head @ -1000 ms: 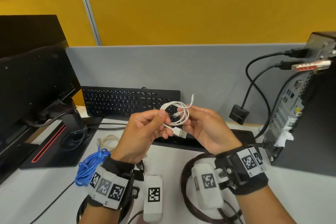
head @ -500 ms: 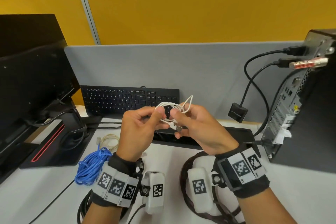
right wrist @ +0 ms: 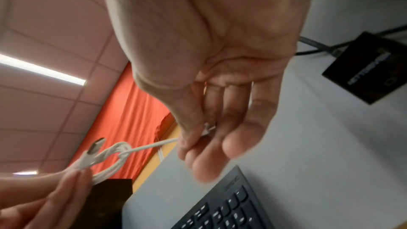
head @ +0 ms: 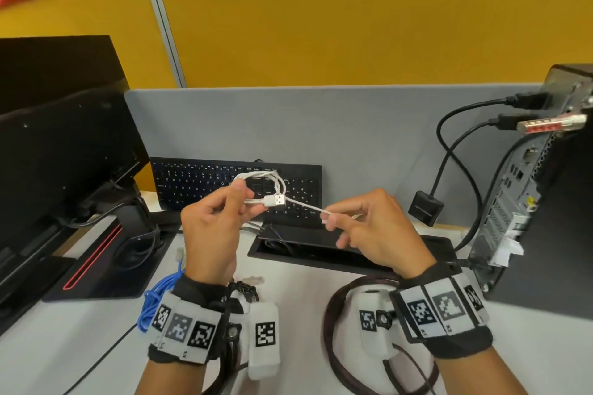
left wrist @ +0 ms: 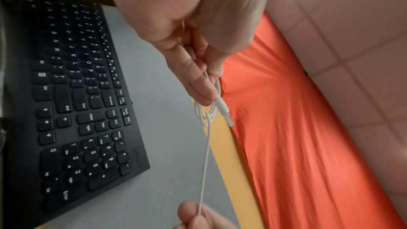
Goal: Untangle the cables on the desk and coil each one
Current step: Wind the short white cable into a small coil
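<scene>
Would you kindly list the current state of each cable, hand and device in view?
white USB cable: partly coiled, one end pulled out straight, held off the desk
left hand: pinches the coil
right hand: pinches the free end
blue cable: bundled on the desk
dark cable: looped on the desk
keyboard: propped against the partition
monitor: screen dark
desktop PC: black cables plugged in

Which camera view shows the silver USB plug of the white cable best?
The head view: the silver USB plug faces the camera, sharp, beside the left hand. The right wrist view shows it angled and blurred; the left wrist view shows it edge-on.
</scene>
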### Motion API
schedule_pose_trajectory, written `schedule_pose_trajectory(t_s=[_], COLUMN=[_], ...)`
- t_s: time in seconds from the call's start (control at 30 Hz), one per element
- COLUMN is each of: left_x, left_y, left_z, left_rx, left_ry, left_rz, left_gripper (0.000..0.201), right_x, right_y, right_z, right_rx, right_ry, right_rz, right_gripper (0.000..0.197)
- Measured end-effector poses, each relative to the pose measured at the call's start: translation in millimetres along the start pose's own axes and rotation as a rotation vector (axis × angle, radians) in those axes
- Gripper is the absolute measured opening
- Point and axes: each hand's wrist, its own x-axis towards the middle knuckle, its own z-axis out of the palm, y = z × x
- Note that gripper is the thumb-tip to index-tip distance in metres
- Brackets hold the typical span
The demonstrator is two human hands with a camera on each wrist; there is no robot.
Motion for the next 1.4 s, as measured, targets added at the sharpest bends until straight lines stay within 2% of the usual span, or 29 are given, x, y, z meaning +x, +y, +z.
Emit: schedule_pose_trajectory(t_s=[0.13,0.23,0.3,0.4,0.47,0.57,0.63,0.77,0.87,1.0,1.1,1.2,1.3,1.4], left_x=[0.2,0.5,-0.6,-4.4,-7.3,-11.7,-14.5,-20.9,-26.7,-32.1,-30.5,-30.7,-32.0,-29.1], left_y=[0.7,1.1,0.1,0.1,1.7,2.9,3.7,6.5,6.7,4.7,4.8,8.3,9.2,7.9], left_z=[-0.7,1.7,3.2,6.8,11.7,18.9,22.8,30.7,36.4,41.9,40.1,39.2,38.7,33.7], left_rx=[-0.091,-0.159,-0.178,-0.132,-0.096,-0.119,-0.181,-0.291,-0.322,-0.239,-0.154,-0.082,-0.016,0.052], left_ry=[-0.002,-0.008,-0.011,-0.029,-0.061,-0.104,-0.139,-0.247,-0.297,-0.294,-0.265,-0.274,-0.281,-0.3], left_rz=[-0.091,-0.134,-0.13,-0.064,-0.024,-0.04,-0.102,-0.227,-0.238,-0.158,-0.09,0.0,0.044,0.043], left_gripper=[0.025,0.027,0.031,0.034,0.029,0.029,0.029,0.029,0.03,0.034,0.034,0.029,0.026,0.025], right_x=[3.5,3.1,4.3,4.6,2.6,-0.5,-1.9,0.7,2.5,1.8,-0.6,-3.3,-5.4,-3.3], right_y=[-1.6,-3.9,-2.3,-1.0,-3.5,-8.0,-11.0,-10.9,-11.5,-13.5,-14.8,-13.8,-13.0,-12.7], right_z=[-4.8,1.0,0.3,-1.4,2.3,12.5,19.9,31.4,31.7,25.1,18.6,11.4,9.6,11.5], right_rx=[-0.159,-0.189,-0.224,-0.27,-0.256,-0.11,0.099,0.369,0.543,0.702,0.874,0.957,0.923,0.771], right_ry=[0.285,0.403,0.325,-0.074,-0.281,-0.387,-0.363,-0.079,0.007,0.002,-0.083,-0.177,-0.223,-0.108], right_rz=[-0.099,-0.15,-0.112,-0.025,-0.053,-0.109,-0.094,-0.065,-0.07,-0.103,-0.113,-0.141,-0.191,-0.168], right_gripper=[0.013,0.013,0.013,0.013,0.01,0.003,0.002,0.01,0.018,0.017,0.02,0.033,0.031,0.027])
